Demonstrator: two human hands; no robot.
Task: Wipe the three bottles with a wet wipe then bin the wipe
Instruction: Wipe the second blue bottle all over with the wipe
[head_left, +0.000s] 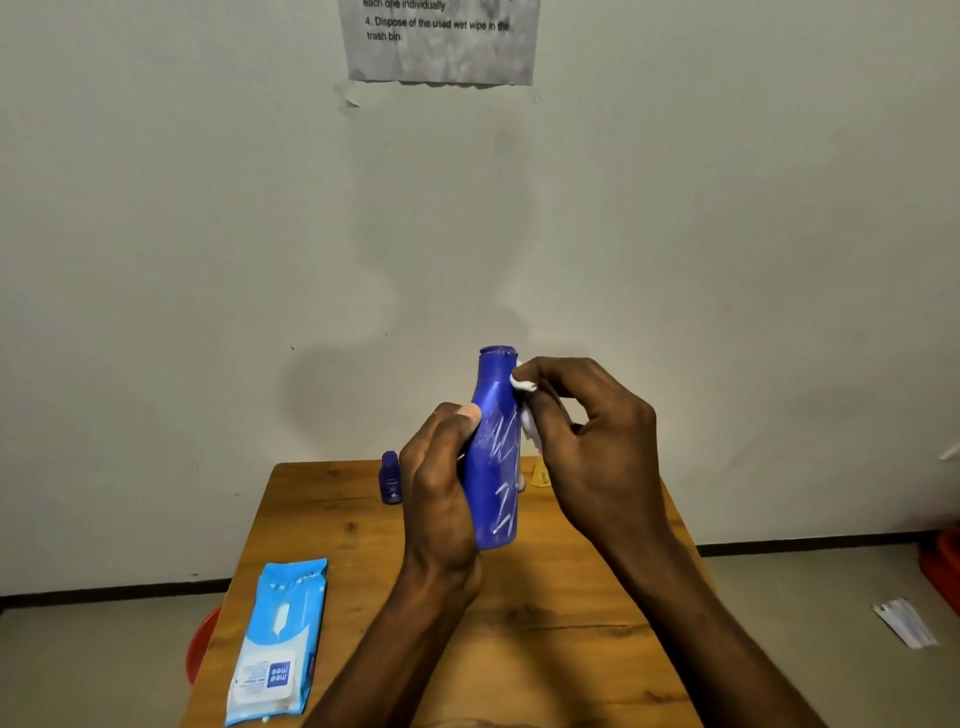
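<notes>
My left hand (441, 478) grips a tall blue bottle (494, 452) around its middle and holds it upright above the wooden table (545, 623). My right hand (582, 441) pinches a white wet wipe (527, 410) against the bottle's right side, near its neck. White streaks mark the bottle's front. A small dark-blue bottle (390, 478) stands at the table's far edge, left of my hands. Part of a yellow bottle (540, 475) shows behind the blue one; my right hand hides the rest of it.
A light-blue pack of wet wipes (280, 639) lies on the table's front left. A red round container (200, 649) sits on the floor, left of the table. A white wrapper (906, 621) lies on the floor at right. The wall stands close behind.
</notes>
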